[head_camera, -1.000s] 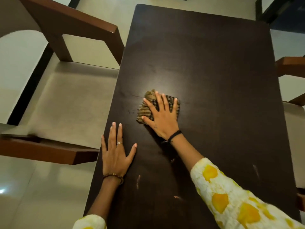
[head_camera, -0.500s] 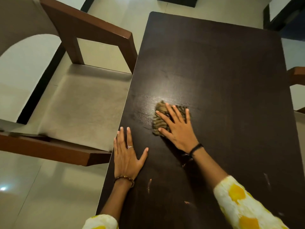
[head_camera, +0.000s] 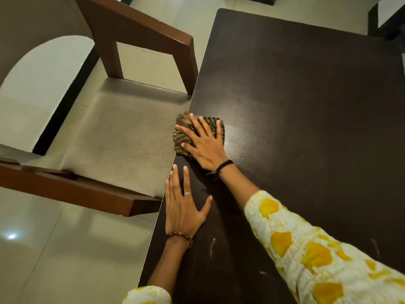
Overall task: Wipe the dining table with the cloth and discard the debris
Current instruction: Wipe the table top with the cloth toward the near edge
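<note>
A dark brown dining table (head_camera: 306, 110) fills the right of the view. A folded brown striped cloth (head_camera: 183, 139) lies at the table's left edge, partly over it. My right hand (head_camera: 205, 143) presses flat on the cloth with fingers spread. My left hand (head_camera: 183, 207) rests flat on the table near the same edge, just below the cloth, holding nothing. A few pale smears (head_camera: 212, 246) mark the table surface near me.
A wooden chair (head_camera: 122, 137) with a grey seat and brown armrests stands tight against the table's left edge. Pale glossy floor tiles (head_camera: 54, 249) lie to the left. Another dark piece of furniture (head_camera: 385, 20) shows at the top right.
My right hand has slid the cloth leftward from the table's middle to its left edge. My left hand has stayed flat near that edge.
</note>
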### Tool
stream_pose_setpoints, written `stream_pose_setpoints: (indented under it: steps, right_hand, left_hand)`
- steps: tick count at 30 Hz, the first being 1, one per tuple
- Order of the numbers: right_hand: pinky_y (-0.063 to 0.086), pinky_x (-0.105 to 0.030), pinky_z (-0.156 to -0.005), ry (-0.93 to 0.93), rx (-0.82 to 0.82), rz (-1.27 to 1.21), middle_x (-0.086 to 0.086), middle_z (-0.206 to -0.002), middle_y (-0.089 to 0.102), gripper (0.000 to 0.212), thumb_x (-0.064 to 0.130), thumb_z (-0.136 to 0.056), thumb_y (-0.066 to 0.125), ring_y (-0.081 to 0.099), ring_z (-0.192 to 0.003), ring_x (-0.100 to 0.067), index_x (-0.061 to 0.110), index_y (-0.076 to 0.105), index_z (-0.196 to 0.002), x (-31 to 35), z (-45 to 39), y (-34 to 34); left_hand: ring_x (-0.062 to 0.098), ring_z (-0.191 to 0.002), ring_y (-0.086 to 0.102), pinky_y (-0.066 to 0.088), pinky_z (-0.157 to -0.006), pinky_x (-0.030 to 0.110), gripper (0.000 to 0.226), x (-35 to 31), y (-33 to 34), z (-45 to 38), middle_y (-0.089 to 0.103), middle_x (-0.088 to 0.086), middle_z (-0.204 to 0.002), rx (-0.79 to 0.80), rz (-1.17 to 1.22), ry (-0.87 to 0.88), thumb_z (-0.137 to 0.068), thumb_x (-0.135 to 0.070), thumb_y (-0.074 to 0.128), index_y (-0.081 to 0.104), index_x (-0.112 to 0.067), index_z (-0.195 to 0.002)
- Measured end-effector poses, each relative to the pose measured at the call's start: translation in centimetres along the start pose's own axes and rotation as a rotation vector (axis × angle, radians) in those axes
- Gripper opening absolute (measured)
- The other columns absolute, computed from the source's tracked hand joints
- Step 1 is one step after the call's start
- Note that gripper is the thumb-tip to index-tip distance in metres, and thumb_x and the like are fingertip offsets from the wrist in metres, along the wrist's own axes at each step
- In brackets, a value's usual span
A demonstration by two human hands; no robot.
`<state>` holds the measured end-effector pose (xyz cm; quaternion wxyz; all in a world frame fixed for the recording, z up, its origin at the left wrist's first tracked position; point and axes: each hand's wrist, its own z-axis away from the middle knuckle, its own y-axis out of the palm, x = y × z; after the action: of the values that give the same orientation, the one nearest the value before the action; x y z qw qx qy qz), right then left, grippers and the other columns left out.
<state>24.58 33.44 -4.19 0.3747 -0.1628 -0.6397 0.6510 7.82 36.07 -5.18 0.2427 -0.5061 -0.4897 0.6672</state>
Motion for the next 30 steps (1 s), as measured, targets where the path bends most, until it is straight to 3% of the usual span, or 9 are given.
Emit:
stream_pose_setpoints:
  steps: [3,8,14,17,21,27,30]
  right_hand:
    - [-0.014,-0.054,-0.108,-0.147,0.002,0.056,0.0,-0.157,0.004,0.05,0.047,-0.096,0.032,0.002,-0.144,-0.022,0.037,0.022,-0.144,0.6,0.4,0.6]
    - [-0.008,-0.053,-0.11,-0.285,-0.008,0.065,0.0,-0.156,0.014,0.057,0.051,-0.088,0.02,0.01,-0.143,-0.02,0.035,0.031,-0.141,-1.9,3.3,0.3]
    - [-0.007,-0.053,-0.11,-0.224,-0.024,0.078,0.002,-0.155,0.016,0.057,0.053,-0.087,0.021,0.013,-0.143,-0.02,0.036,0.032,-0.14,-3.6,4.3,0.0]
    - [-0.014,-0.054,-0.108,-0.178,-0.005,0.086,0.001,-0.157,0.011,0.06,0.056,-0.086,0.017,0.008,-0.143,-0.021,0.038,0.027,-0.142,-1.7,2.0,0.0]
    - [-0.011,-0.056,-0.109,-0.212,0.015,0.078,0.001,-0.157,0.007,0.05,0.049,-0.094,0.036,0.003,-0.144,-0.02,0.035,0.029,-0.142,-0.9,0.9,-0.1]
    - [-0.008,-0.055,-0.111,-0.295,-0.012,0.042,0.002,-0.157,0.01,0.047,0.046,-0.093,0.04,0.005,-0.144,-0.018,0.033,0.036,-0.138,-2.8,2.6,-0.3]
    - [-0.008,-0.054,-0.111,-0.295,-0.022,0.042,0.003,-0.156,0.012,0.047,0.047,-0.093,0.041,0.007,-0.144,-0.018,0.033,0.038,-0.137,-4.2,4.2,-0.4]
  left_hand:
    - [0.031,-0.14,0.011,0.011,-0.113,0.038,0.096,0.0,0.0,0.1,0.004,0.022,-0.151,-0.017,0.017,-0.017,-0.078,-0.056,0.047,-0.007,-0.015,-0.146]
    - [0.028,-0.14,0.007,0.014,-0.112,0.039,0.098,-0.1,-0.2,0.3,-0.001,0.018,-0.152,-0.024,0.01,-0.037,-0.077,-0.06,0.045,-0.008,-0.015,-0.146]
    - [0.031,-0.139,0.011,0.012,-0.109,0.046,0.099,-0.1,0.1,0.1,-0.001,0.019,-0.151,-0.01,-0.028,-0.032,-0.077,-0.062,0.043,-0.008,-0.013,-0.146]
    - [0.031,-0.139,0.009,0.015,-0.111,0.043,0.099,-0.1,0.1,0.2,-0.003,0.018,-0.152,-0.026,-0.023,-0.021,-0.077,-0.061,0.043,-0.01,-0.012,-0.145]
    - [0.035,-0.137,0.018,0.026,-0.108,0.045,0.098,0.0,0.1,0.3,-0.004,0.018,-0.152,-0.034,-0.019,-0.029,-0.077,-0.061,0.043,-0.006,-0.011,-0.146]
    - [0.03,-0.136,0.011,0.022,-0.107,0.045,0.095,-0.2,0.2,0.0,0.004,0.022,-0.151,-0.025,-0.065,-0.036,-0.078,-0.063,0.041,0.002,-0.01,-0.146]
    - [0.032,-0.133,0.019,0.028,-0.105,0.049,0.093,-0.3,0.1,0.0,0.01,0.023,-0.15,-0.016,-0.088,-0.031,-0.078,-0.062,0.041,0.004,-0.011,-0.146]
